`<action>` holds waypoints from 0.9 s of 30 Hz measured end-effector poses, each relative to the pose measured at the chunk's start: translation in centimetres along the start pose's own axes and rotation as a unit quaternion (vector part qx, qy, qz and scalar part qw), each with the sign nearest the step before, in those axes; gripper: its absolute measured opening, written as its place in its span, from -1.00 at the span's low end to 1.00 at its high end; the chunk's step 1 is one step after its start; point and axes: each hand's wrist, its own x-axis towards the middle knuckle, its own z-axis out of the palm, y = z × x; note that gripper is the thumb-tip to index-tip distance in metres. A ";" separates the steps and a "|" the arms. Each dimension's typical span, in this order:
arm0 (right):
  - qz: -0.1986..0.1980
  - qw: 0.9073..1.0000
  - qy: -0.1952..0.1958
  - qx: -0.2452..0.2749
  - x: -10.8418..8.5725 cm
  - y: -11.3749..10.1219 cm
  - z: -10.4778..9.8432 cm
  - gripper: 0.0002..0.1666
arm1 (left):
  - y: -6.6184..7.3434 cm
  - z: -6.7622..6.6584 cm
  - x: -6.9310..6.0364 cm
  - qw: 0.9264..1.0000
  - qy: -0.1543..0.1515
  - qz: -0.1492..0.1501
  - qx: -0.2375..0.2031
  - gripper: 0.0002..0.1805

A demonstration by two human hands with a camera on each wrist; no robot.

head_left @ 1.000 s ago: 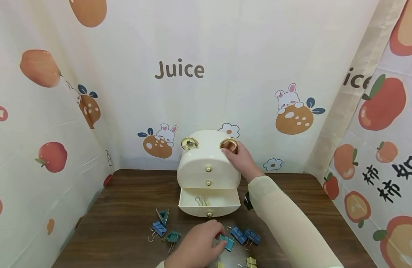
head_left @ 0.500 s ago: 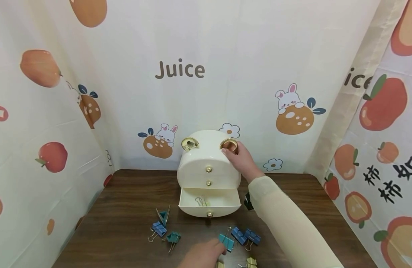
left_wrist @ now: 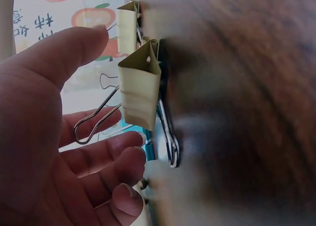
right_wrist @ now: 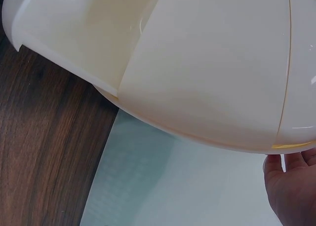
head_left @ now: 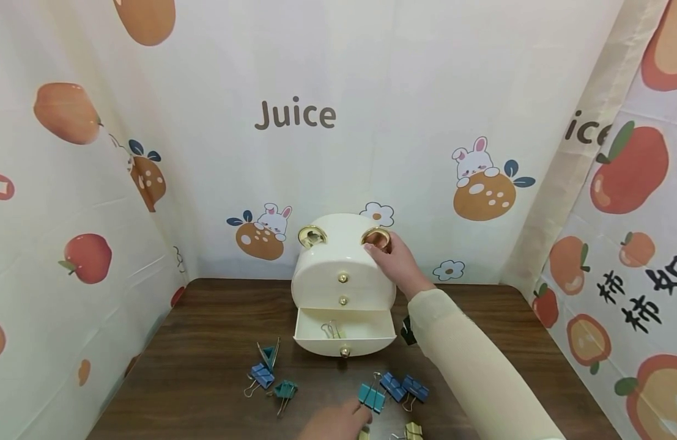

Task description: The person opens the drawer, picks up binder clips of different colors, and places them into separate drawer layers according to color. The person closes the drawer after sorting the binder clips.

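Note:
A white storage box (head_left: 338, 263) with gold knobs and two gold-rimmed ears stands at the back of the table. My right hand (head_left: 402, 266) holds its right ear (head_left: 376, 229), thumb in front and fingers behind. The bottom drawer (head_left: 344, 347) is pulled out, with a pale clip (head_left: 332, 330) inside. At the lower edge of the head view my left hand (head_left: 338, 423) is partly cut off. In the left wrist view its spread thumb and loosely bent fingers surround a yellow binder clip (left_wrist: 140, 95), without a visible pinch.
Beyond the left hand lie a light teal binder clip (head_left: 372, 398) and two blue clips (head_left: 392, 387). Another yellow clip (head_left: 413, 431) is near the front. Teal clips (head_left: 285, 390) and a blue clip (head_left: 262, 375) lie left. A black object (head_left: 407, 331) sits beside the right sleeve.
My left hand has drawn back from the light teal clip toward the front, down to the yellow clip. The right hand stays on the ear.

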 end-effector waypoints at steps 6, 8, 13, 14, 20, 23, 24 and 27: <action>-0.001 1.000 -0.001 0.003 0.1 0.1 0.0 -0.42 | -0.1 0.6 0.1 1.000 -0.026 -0.015 0.001 -0.62; -0.001 1.000 -0.001 0.002 0.1 0.2 0.0 -0.41 | -0.2 0.7 0.1 1.000 -0.027 -0.008 0.005 -0.63; 0.002 1.000 -0.002 0.001 0.1 0.1 0.0 -0.40 | -0.1 0.8 0.1 1.000 -0.027 0.001 0.007 -0.65; 0.002 1.000 -0.003 0.001 0.1 0.1 -0.1 -0.40 | -0.1 0.8 0.2 1.000 -0.028 0.000 0.008 -0.66; 0.005 1.000 -0.002 0.003 0.1 0.1 -0.1 -0.40 | 0.2 0.6 0.3 0.999 -0.043 -0.019 0.009 -0.68; 0.007 1.000 -0.003 0.003 0.1 0.1 -0.1 -0.41 | 0.2 0.5 0.3 0.999 -0.047 -0.024 0.002 -0.69; 0.007 1.000 -0.004 0.003 0.1 0.2 -0.1 -0.40 | 0.1 0.5 0.3 0.998 -0.051 -0.025 0.001 -0.70; 0.003 1.000 -0.004 0.002 0.0 0.1 -0.1 -0.40 | 0.1 0.3 0.2 0.998 -0.059 -0.031 -0.007 -0.71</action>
